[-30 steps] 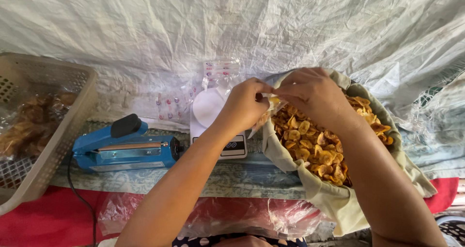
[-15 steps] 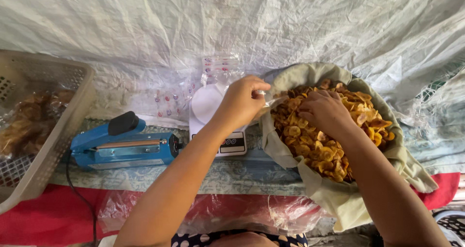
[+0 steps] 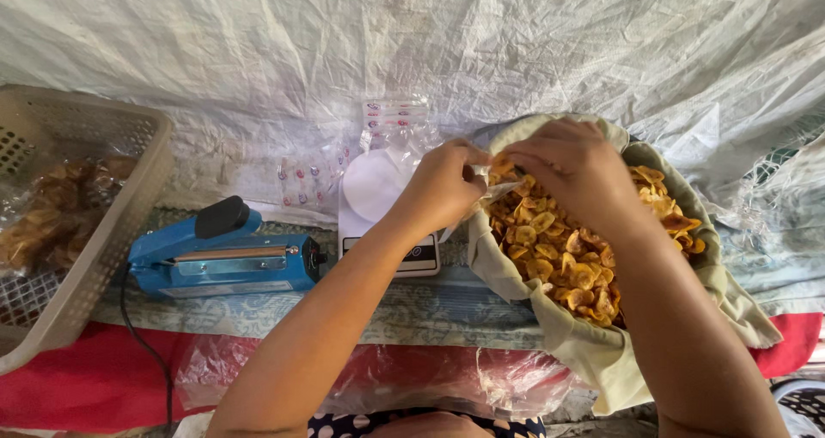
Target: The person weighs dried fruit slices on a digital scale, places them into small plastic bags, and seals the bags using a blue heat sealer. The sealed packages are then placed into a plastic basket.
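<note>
Both hands are up over the near rim of the cloth-lined basket of golden fried chips (image 3: 593, 257). The left hand (image 3: 443, 184) has its fingers pinched closed on the mouth of a small clear plastic bag (image 3: 498, 189), holding it just above the chips at the basket's left edge. The right hand (image 3: 576, 176) sits right beside it, fingers curled down and bunched at the bag's opening; whether they have chips between them I cannot tell, as the back of the hand hides the fingertips. The two hands are almost touching.

Just left of the basket, on the patterned worktop (image 3: 447, 309), stands a white digital kitchen scale with a round pan (image 3: 378, 206), partly behind the left wrist. Further left lies a blue impulse bag sealer with a black knob (image 3: 223, 253), its dark cord trailing down over the front edge. At the far left, a beige perforated plastic crate (image 3: 94, 232) holds filled clear packets of brown snacks. A crinkled white plastic sheet (image 3: 412, 51) covers the back.
</note>
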